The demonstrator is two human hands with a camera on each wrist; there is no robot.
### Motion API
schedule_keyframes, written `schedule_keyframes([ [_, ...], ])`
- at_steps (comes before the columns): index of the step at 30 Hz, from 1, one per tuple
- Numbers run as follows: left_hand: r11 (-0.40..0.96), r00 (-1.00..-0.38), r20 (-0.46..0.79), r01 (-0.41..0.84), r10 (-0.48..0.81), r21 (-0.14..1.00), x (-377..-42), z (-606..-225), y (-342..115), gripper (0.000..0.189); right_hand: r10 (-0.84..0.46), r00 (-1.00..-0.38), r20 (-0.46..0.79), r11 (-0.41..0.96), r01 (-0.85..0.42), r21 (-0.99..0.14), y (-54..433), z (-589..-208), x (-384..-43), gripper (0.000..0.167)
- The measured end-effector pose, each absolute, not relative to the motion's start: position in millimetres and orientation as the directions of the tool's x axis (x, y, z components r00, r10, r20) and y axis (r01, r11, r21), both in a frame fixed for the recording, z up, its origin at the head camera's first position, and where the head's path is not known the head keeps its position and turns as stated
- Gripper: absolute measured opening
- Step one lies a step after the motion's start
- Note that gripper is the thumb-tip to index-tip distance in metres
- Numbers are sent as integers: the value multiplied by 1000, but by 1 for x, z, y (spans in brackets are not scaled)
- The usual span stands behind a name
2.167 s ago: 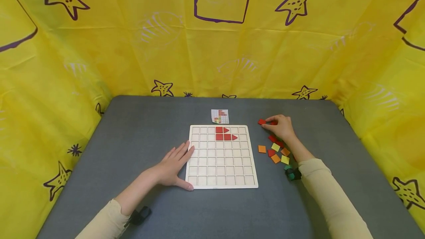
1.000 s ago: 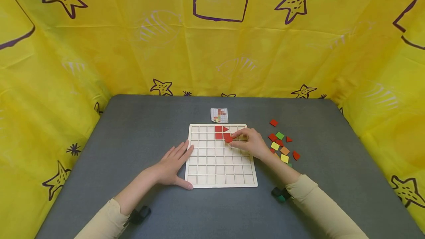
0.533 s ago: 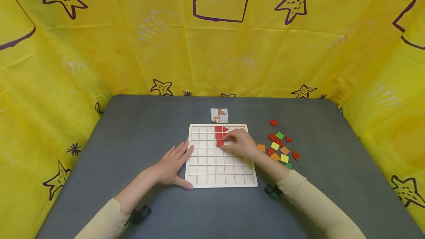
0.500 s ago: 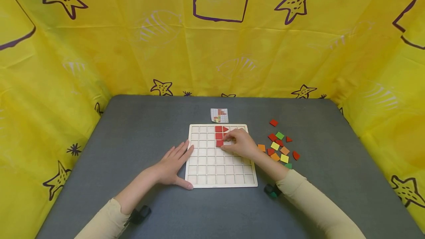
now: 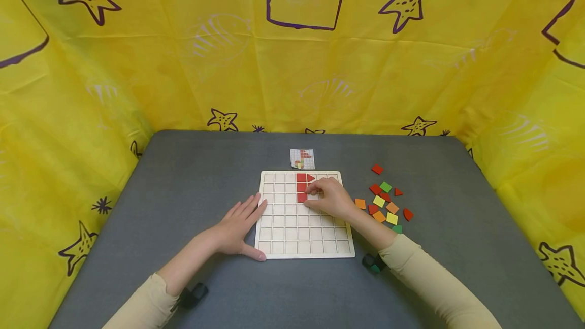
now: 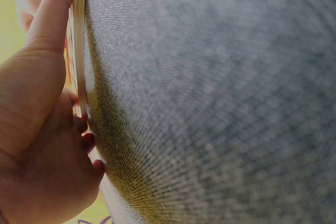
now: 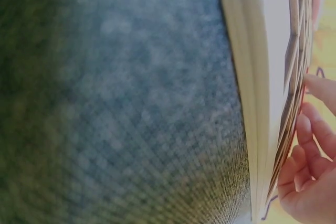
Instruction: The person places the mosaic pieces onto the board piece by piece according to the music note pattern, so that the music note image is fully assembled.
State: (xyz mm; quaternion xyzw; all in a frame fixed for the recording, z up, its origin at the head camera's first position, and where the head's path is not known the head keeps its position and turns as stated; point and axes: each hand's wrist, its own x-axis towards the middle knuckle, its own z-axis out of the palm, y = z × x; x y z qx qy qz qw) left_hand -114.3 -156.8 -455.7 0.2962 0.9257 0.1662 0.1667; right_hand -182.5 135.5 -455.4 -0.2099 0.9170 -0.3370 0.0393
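A pale wooden grid board (image 5: 276,250) lies on the grey table, with several red tiles in its upper middle cells. My left hand (image 5: 235,227) rests flat along the board's left edge, fingers spread and the thumb at the lower left corner. Over the third row, my right hand (image 5: 331,198) holds a red square tile (image 5: 301,197) by its right side between thumb and index finger; the tile sits in its cell. In the right wrist view the fingertips (image 7: 315,83) meet the board's top face at a thin red edge. The hand covers part of the second row's red tiles.
A small printed card (image 5: 302,159) with a coloured grid pattern lies behind the board. To the right are loose tiles: red (image 5: 377,169), green (image 5: 386,187), yellow (image 5: 392,219) and orange (image 5: 360,204). A yellow patterned cloth (image 5: 292,80) hangs around the table.
My right hand took a red square from the loose tiles at the right, carried it left and set it in the third row. The left hand has stayed on the board's edge.
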Motion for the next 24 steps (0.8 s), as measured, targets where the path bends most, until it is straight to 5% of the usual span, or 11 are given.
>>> schedule_keyframes([
  [9, 768, -767, -208, 498, 607, 403, -114, -455, -156, 127, -365, -926, 91, 637, -320, -701, 151, -453, -184, 20],
  [24, 769, -768, -212, 493, 604, 407, -113, -452, -156, 126, -98, -995, -23, 554, -36, -832, 232, -448, -190, 39],
])
